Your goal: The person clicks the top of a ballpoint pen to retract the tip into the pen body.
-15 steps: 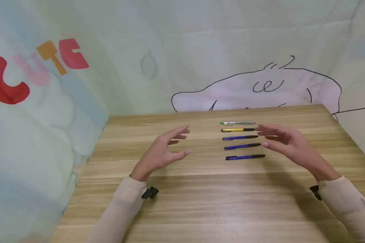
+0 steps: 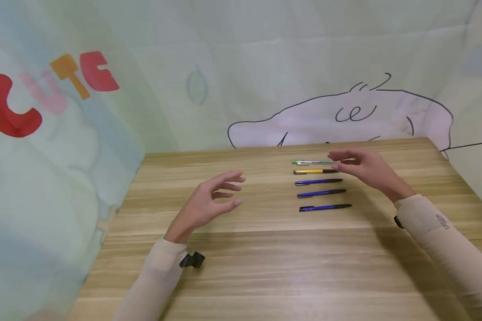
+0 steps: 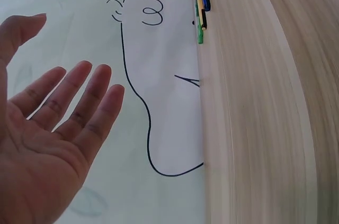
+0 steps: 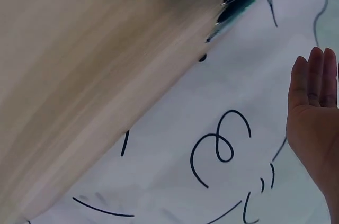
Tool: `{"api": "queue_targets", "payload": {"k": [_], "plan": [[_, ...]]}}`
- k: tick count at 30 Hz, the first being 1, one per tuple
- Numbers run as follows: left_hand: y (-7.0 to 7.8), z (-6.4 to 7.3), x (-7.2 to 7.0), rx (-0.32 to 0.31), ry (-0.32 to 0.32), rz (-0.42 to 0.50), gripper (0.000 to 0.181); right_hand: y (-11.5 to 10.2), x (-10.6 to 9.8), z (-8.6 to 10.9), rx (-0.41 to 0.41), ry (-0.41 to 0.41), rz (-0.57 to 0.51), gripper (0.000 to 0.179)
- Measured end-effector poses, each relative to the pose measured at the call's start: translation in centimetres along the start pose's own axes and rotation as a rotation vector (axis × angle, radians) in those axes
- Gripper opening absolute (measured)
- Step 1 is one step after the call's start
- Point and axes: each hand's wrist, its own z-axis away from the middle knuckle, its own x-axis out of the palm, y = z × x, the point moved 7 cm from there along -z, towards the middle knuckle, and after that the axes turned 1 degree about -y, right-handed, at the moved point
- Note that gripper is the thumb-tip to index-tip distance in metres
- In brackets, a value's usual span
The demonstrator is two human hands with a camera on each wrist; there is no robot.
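Note:
Several pens lie in a column on the wooden table, each pointing left to right. Farthest back is a clear pen with a green end (image 2: 311, 162), then a yellow pen (image 2: 311, 171). Nearer come three blue pens: the upper one (image 2: 317, 182), the middle one (image 2: 319, 194) and the front one (image 2: 323, 208). My right hand (image 2: 365, 167) hovers with thumb and fingers apart, overlapping the right tips of the clear and yellow pens in the head view. My left hand (image 2: 205, 200), fingers spread and palm empty, hangs over the table left of the pens.
The wooden table (image 2: 257, 267) meets a printed cloth backdrop (image 2: 164, 89) along its back and left sides. Black wrist bands with small mounts show, the left mount (image 2: 193, 260) near the sleeve.
My right hand has moved back and slightly left, from beside the blue pens to the far pens. My left hand has drifted slightly left. The pens lie as before.

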Motion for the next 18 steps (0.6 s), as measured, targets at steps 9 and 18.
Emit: {"api": "queue_targets", "payload": {"k": [9,18], "plan": [[-0.9,2.1,-2.2,-0.036,0.055,-0.009,0.056,0.7,2.4,-5.9,-0.056,-0.079,0.145,0.036],[-1.8,4.2,-4.4,-0.076,0.097,-0.025,0.058,2.1,4.0,-8.5,-0.049,-0.116,0.236,0.030]]}}
